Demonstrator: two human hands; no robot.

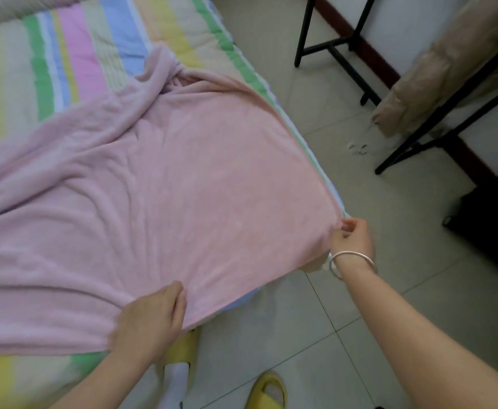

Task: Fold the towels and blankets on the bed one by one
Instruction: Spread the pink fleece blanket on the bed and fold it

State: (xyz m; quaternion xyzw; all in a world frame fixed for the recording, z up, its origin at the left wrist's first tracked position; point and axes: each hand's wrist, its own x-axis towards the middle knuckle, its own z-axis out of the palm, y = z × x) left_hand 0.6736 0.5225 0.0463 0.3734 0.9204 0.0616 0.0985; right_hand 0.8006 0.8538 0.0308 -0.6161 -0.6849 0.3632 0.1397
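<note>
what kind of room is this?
Probably a bedroom, maybe a dorm: a bed with striped bedding, a pink blanket spread on it and gripped by the left hand and right hand, and a tiled floor with black metal frames alongside.

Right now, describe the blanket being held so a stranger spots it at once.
Start at the bed with the pastel-striped quilt. Across its near end lies a pink blanket, its edge held by the left hand and right hand. Unlike the quilt, it is one plain colour.
</note>
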